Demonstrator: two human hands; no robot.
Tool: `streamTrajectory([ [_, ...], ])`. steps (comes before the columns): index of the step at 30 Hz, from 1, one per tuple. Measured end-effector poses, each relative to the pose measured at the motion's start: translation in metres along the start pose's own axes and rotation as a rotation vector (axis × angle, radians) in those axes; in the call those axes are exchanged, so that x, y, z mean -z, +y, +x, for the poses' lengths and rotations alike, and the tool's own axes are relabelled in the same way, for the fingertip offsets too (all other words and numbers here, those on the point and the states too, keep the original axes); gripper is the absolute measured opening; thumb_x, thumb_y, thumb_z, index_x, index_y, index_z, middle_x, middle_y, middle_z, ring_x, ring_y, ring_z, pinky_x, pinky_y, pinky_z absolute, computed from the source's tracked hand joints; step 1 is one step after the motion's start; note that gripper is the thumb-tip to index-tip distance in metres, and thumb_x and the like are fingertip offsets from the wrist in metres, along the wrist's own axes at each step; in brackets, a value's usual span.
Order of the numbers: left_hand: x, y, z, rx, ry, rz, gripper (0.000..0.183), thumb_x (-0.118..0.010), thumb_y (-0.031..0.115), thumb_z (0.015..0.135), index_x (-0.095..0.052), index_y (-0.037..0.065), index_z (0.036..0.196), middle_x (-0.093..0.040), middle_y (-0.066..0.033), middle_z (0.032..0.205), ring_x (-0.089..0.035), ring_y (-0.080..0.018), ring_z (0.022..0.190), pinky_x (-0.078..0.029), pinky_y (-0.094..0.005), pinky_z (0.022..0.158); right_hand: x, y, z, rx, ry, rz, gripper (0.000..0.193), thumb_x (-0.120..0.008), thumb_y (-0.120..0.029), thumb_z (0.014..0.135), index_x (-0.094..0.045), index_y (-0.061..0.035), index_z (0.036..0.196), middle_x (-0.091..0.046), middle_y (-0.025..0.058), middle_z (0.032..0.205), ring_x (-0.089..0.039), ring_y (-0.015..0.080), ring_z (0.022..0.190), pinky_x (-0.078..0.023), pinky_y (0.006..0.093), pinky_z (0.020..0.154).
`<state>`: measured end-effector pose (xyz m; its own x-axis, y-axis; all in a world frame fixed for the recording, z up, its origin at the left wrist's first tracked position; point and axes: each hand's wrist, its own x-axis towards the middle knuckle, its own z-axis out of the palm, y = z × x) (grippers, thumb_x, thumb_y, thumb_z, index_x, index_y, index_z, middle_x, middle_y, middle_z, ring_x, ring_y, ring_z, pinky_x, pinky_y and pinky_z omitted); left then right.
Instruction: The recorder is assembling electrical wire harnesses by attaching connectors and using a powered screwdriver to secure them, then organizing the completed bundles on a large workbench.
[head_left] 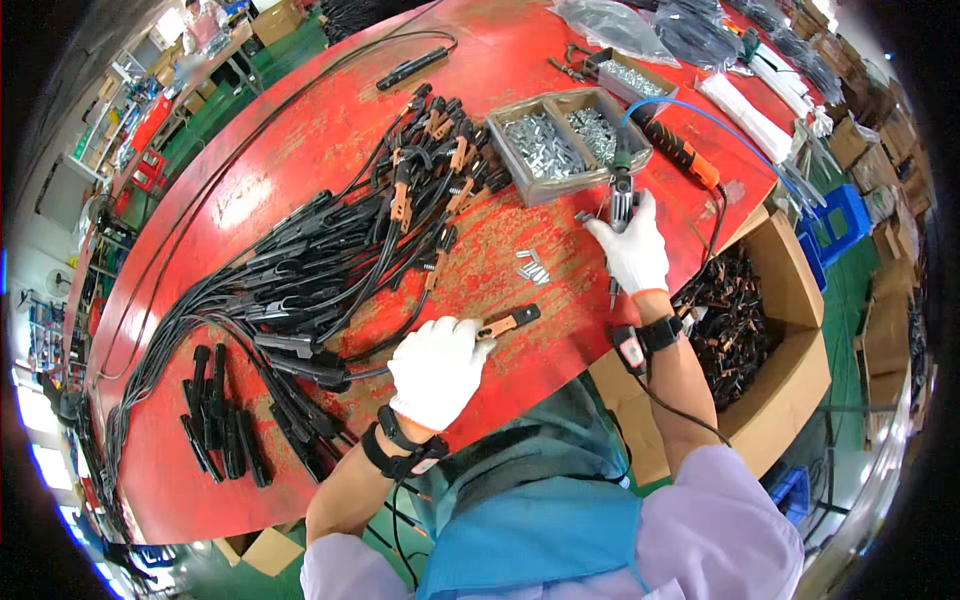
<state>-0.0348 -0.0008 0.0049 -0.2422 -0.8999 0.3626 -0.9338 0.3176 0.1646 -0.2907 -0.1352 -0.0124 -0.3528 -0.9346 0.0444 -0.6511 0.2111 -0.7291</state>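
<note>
from where i'm standing, the left hand is closed on a copper-and-black piece, which sticks out to the right past the fingertips, above the near part of the red worktop. i can't tell whether it touches the surface. the right hand is wrapped around an upright hand tool with a blue hose, just in front of the divided tray of metal bits.

to do this well, i'd brace the piece flat on the worktop and grip it well back, so the fingers sit clear of the tool's tip. the tool is best held plumb, its hose slack. the loose metal pieces lie between the hands, within easy reach; the cable pile should be kept off the left wrist.
</note>
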Motion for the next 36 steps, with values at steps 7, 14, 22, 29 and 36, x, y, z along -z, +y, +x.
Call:
streamTrajectory([
  [7, -0.003, 0.001, 0.000, 0.016, 0.003, -0.053, 0.020, -0.078, 0.026, 0.077, -0.069, 0.013, 0.089, -0.061, -0.0053, 0.074, -0.062, -0.0251, 0.068, -0.050, -0.0363, 0.060, 0.011, -0.012, -0.031, -0.187, -0.463, 1.642, 0.029, -0.057, -0.031, 0.098, -0.058, -0.0050, 0.111, -0.063, 0.0062, 0.078, -0.058, 0.0144, 0.061, -0.047, 0.0282, 0.053],
  [14, -0.003, 0.001, 0.007, 0.044, 0.005, -0.070, 0.021, -0.078, 0.027, 0.076, -0.071, 0.015, 0.091, -0.064, -0.0030, 0.077, -0.064, -0.0251, 0.071, -0.051, -0.0358, 0.062, -0.019, -0.069, -0.070, -0.006, -0.399, 1.379, 0.024, -0.065, -0.009, 0.090, -0.059, -0.0032, 0.112, -0.067, 0.0104, 0.090, -0.066, 0.0190, 0.066, -0.060, 0.0363, 0.061],
  [22, -0.003, 0.000, 0.003, 0.043, 0.003, -0.084, 0.021, -0.078, 0.028, 0.076, -0.072, 0.014, 0.090, -0.064, -0.0034, 0.077, -0.064, -0.0250, 0.071, -0.051, -0.0360, 0.062, -0.025, -0.075, -0.085, 0.111, -0.419, 1.318, 0.025, -0.068, -0.004, 0.086, -0.058, -0.0025, 0.108, -0.064, 0.0091, 0.088, -0.065, 0.0186, 0.067, -0.058, 0.0354, 0.060],
  [29, -0.004, -0.001, 0.004, 0.035, 0.028, -0.086, 0.019, -0.076, 0.027, 0.077, -0.071, 0.014, 0.090, -0.063, -0.0046, 0.074, -0.064, -0.0254, 0.069, -0.051, -0.0364, 0.061, -0.026, -0.067, -0.086, 0.191, -0.658, 1.328, 0.019, -0.071, -0.001, 0.080, -0.062, -0.0009, 0.097, -0.068, 0.0084, 0.081, -0.067, 0.0172, 0.063, -0.055, 0.0296, 0.057],
  [36, -0.004, 0.000, 0.006, 0.035, 0.034, -0.097, 0.018, -0.076, 0.026, 0.077, -0.071, 0.013, 0.089, -0.062, -0.0045, 0.073, -0.063, -0.0253, 0.067, -0.050, -0.0363, 0.060, -0.013, -0.069, -0.087, 0.173, -0.518, 1.327, 0.021, -0.066, -0.011, 0.087, -0.057, -0.0018, 0.103, -0.062, 0.0107, 0.086, -0.061, 0.0196, 0.067, -0.053, 0.0363, 0.058],
])
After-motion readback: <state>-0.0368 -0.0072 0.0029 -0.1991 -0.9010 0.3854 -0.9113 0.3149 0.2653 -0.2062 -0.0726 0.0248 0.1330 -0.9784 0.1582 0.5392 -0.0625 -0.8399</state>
